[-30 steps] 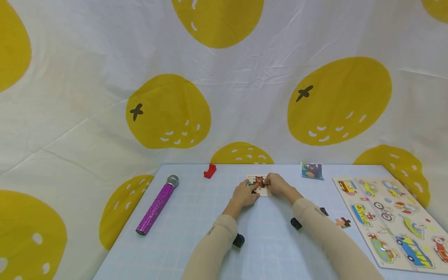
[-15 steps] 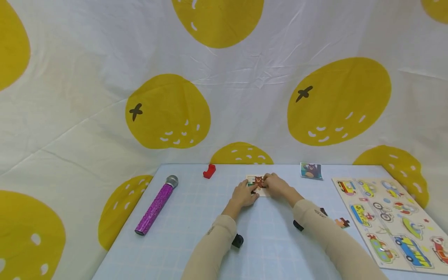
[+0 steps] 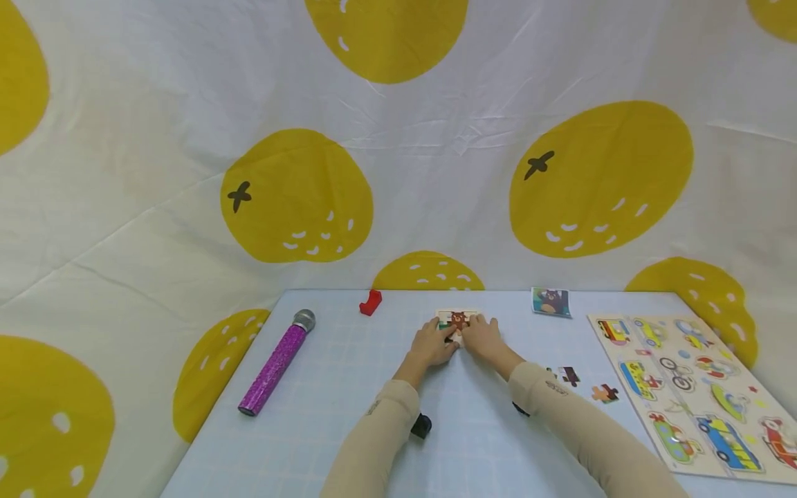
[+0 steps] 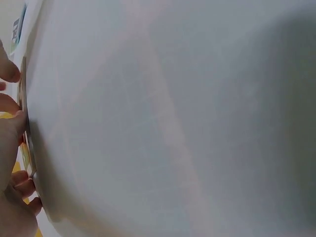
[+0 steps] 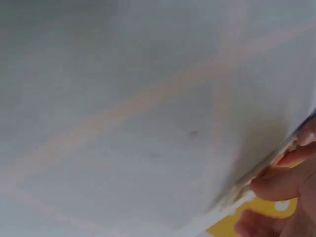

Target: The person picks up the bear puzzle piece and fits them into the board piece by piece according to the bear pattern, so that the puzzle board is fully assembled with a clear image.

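Note:
A small bear jigsaw board point(image 3: 461, 310) with a pale wooden border lies at the table's far middle. My left hand point(image 3: 431, 344) holds its left side; the left wrist view shows my thumb point(image 4: 19, 121) at the board's near edge. My right hand point(image 3: 487, 343) presses on the right side. In the right wrist view, the right thumb point(image 5: 274, 186) lies on the board's edge, another finger standing off it. The two hands hide part of the picture. Loose jigsaw pieces point(image 3: 605, 393) lie near my right sleeve, one of them dark point(image 3: 569, 375).
A glittery purple microphone point(image 3: 274, 366) lies at left, a red block point(image 3: 371, 303) at the back. A bear picture card point(image 3: 551, 302) stands at the back right. A large vehicle puzzle board point(image 3: 691, 387) covers the right side. Black wrist-camera parts point(image 3: 421, 426) hang beneath the sleeves.
My right hand has come down and inward from the board's upper right, its fingers now more spread. The right sleeve has swung left, uncovering loose pieces. My left hand stays put.

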Motion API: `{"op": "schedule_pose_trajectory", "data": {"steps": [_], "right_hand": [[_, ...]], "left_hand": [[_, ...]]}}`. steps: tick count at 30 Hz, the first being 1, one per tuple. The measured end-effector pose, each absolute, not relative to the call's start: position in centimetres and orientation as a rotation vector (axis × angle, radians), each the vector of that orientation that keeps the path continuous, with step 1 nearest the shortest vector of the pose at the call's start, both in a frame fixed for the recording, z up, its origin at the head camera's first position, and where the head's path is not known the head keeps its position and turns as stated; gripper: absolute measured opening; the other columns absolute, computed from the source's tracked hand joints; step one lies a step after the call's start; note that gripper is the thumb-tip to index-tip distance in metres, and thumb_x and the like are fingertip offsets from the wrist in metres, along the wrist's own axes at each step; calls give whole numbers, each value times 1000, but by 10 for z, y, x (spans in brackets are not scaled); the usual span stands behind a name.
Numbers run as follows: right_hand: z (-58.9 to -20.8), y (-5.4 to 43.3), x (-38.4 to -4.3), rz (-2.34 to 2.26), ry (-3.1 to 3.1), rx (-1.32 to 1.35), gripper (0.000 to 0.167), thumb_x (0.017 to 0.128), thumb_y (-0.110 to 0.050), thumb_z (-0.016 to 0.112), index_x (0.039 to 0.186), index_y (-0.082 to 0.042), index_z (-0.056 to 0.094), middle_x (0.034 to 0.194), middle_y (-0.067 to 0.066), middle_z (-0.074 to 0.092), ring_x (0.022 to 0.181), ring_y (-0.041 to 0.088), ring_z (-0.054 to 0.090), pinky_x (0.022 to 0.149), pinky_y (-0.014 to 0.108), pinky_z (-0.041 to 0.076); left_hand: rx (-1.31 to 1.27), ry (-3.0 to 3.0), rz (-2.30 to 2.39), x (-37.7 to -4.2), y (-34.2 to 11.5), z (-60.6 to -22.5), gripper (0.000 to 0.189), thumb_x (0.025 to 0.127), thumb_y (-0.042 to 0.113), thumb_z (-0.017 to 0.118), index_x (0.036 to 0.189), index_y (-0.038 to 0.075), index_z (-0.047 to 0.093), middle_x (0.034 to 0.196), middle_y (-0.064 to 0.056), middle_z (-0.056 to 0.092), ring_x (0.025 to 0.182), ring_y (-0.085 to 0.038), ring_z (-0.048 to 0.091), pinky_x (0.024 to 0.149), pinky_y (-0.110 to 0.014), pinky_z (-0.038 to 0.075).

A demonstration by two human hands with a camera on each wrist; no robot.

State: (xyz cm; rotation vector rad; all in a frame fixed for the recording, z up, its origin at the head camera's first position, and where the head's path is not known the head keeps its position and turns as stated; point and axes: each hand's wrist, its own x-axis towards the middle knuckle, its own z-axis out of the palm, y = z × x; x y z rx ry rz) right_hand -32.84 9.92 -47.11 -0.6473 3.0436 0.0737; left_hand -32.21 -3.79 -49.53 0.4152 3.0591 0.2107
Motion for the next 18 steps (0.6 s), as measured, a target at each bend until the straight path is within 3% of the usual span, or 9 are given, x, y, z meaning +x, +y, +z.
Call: {"op": "schedule_pose_trajectory", "data": {"steps": [5, 10, 14, 18], "right_hand": [[-465, 100, -324, 19, 2988, -514, 30, 95, -11, 50, 121, -2, 61, 115, 24, 53, 106, 40, 46, 91, 62, 38], [-473, 115, -324, -114, 2946, -554, 41, 91, -3, 55, 130, 5, 51, 123, 25, 52, 109, 43, 50, 89, 63, 41], [-467, 141, -329, -518, 2815, -632, 56, 84, 6, 55, 138, 10, 37, 131, 31, 47, 110, 44, 52, 93, 59, 42], [-461, 180, -326, -918, 2698, -720, 55, 85, 2, 58, 136, 10, 38, 132, 34, 44, 104, 42, 56, 89, 50, 48]], "left_hand": [[415, 3051, 221, -320, -37, -496, 47, 96, 44, 48, 140, 29, 47, 147, -13, 35, 133, -28, 37, 105, -40, 36], [412, 3059, 205, -320, -35, -498, 47, 96, 44, 47, 140, 30, 46, 147, -12, 36, 133, -27, 38, 104, -40, 37], [424, 3079, 205, -322, -37, -498, 46, 96, 44, 47, 140, 29, 47, 146, -12, 37, 132, -28, 39, 103, -41, 38], [446, 3081, 242, -324, -40, -499, 46, 96, 42, 48, 139, 28, 47, 146, -13, 37, 131, -28, 39, 103, -42, 38]]}}
